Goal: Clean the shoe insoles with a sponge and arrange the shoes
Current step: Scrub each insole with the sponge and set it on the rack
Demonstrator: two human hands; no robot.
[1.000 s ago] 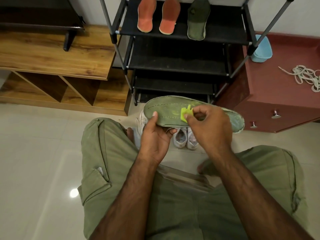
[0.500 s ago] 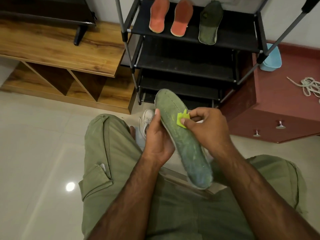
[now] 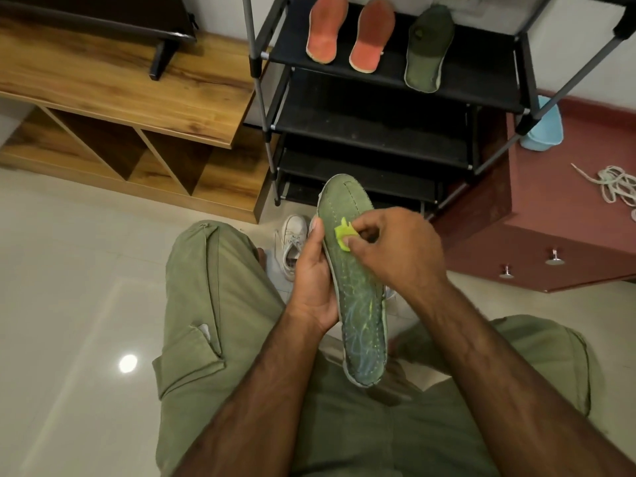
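Note:
My left hand (image 3: 315, 280) grips a long green insole (image 3: 358, 304) by its left edge, holding it lengthwise with the toe pointing away from me. My right hand (image 3: 392, 249) pinches a small yellow-green sponge (image 3: 344, 234) and presses it onto the insole's upper half. White streaks mark the insole's heel end. A white shoe (image 3: 292, 242) stands on the floor below my hands, mostly hidden. On the black rack's top shelf (image 3: 481, 74) lie two orange insoles (image 3: 347, 32) and a dark green insole (image 3: 426, 46).
The black shoe rack's lower shelves (image 3: 371, 132) stand straight ahead. A wooden cabinet (image 3: 120, 91) is at left. A maroon drawer unit (image 3: 550, 208) at right carries a blue tub (image 3: 545, 125) and white laces (image 3: 616, 184). My knees in green trousers frame the tiled floor.
The insole turned from lying crosswise to lengthwise, heel toward me. My right hand with the sponge stayed on its upper part. The view shifted a little.

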